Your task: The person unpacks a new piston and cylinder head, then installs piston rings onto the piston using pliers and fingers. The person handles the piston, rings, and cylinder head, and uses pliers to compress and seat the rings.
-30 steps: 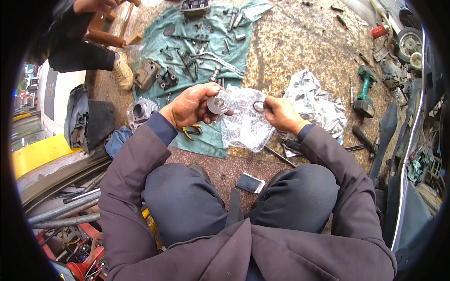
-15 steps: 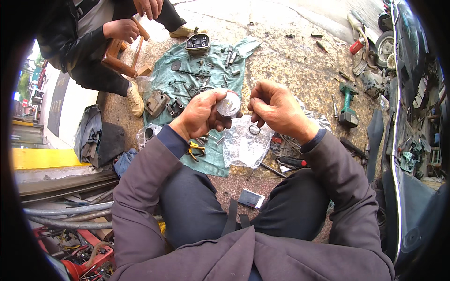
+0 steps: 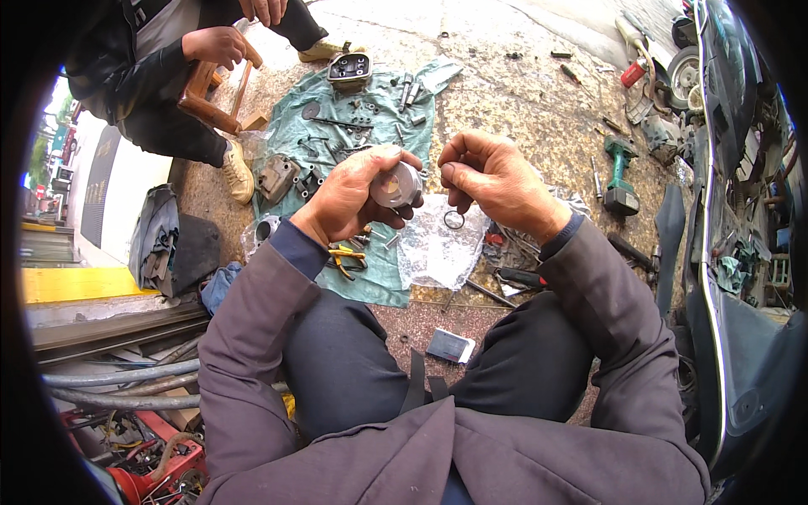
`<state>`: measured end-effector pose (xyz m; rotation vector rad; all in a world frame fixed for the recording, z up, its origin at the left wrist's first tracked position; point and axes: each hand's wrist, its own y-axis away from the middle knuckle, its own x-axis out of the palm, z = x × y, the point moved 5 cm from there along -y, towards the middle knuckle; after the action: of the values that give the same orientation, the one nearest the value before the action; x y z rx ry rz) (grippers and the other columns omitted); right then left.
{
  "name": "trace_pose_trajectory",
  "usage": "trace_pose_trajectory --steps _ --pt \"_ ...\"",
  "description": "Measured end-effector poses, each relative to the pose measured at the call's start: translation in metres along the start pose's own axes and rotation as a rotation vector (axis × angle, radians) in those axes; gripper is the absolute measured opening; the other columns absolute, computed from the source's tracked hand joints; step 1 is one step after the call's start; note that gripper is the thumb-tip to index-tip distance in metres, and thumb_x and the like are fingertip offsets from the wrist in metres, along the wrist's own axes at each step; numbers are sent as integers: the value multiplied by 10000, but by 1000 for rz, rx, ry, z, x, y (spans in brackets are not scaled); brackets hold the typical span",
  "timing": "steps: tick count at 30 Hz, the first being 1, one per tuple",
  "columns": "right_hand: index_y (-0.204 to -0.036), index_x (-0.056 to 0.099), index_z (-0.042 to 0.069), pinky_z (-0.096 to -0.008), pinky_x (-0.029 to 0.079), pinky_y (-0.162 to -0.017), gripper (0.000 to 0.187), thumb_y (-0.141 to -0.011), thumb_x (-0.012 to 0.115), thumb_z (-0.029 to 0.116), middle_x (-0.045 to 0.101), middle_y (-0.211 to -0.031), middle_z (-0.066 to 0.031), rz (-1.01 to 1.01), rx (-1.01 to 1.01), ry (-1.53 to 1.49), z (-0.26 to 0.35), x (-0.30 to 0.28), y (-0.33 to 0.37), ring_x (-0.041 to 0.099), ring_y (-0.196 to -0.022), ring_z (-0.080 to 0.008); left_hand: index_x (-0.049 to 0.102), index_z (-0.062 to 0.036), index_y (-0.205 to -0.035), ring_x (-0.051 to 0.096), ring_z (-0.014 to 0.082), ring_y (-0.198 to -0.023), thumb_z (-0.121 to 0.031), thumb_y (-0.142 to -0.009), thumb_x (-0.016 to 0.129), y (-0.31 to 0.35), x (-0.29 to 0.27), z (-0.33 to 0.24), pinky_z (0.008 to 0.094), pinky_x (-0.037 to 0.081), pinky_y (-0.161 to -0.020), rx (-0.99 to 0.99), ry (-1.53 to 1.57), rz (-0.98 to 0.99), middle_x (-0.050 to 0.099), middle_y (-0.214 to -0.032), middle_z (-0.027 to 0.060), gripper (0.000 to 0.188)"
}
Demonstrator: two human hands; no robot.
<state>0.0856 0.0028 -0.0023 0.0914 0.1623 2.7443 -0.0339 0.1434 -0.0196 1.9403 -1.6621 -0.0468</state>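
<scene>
Left hand (image 3: 364,187) around piston (image 3: 396,185), now tilted differently; right hand (image 3: 498,178) near ring (image 3: 455,228), grip unclear.

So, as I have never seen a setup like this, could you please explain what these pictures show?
There is no machine: these are a person's two bare hands, seen from above by a wide camera worn on the head, so edges look bent. The left hand holds a round metal piece. The right hand has its fingers bent together; whether they pinch anything is unclear. Below it, a dark ring shows against clear plastic. Metal parts and pliers lie on a green cloth; a drill lies right. Another person is at upper left.
</scene>
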Motion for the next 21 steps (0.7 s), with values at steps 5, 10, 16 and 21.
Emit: trace_pose_trajectory --steps 5,10,16,21 --pt "-986 609 -3 -260 511 -564 96 -948 585 81 615 -755 -28 -11 8 21 2 2 0 611 -633 -94 582 -94 -1199 678 174 -813 -397 -983 416 1 2 0 313 559 -599 -3 -48 -52 681 -935 94 407" --pt "-946 646 -8 -249 488 -546 122 -935 603 105 640 -738 -31 22 -100 92 0 0 -4 586 -618 -82 623 -25 -1023 675 186 -689 -384 -1003 399 -3 5 3 316 571 -555 -59 -124 -31 676 -840 121 424" --pt "-966 734 50 -200 456 -516 127 -899 730 158 672 -765 13 116 -313 -50 -1 -8 1 557 -614 -34 545 1 -1229 676 182 -738 -284 -1001 513 -6 31 -1 271 565 -561 174 -6 207 658 -893 109 367" --pt "-1028 701 26 -198 472 -575 151 -889 729 80 706 -876 -25 75 -125 -203 -6 -15 5 600 -691 -46 561 -31 -1220 688 195 -854 -262 -981 585 -14 40 -2 302 587 -671 270 -5 290 669 -950 105 332"
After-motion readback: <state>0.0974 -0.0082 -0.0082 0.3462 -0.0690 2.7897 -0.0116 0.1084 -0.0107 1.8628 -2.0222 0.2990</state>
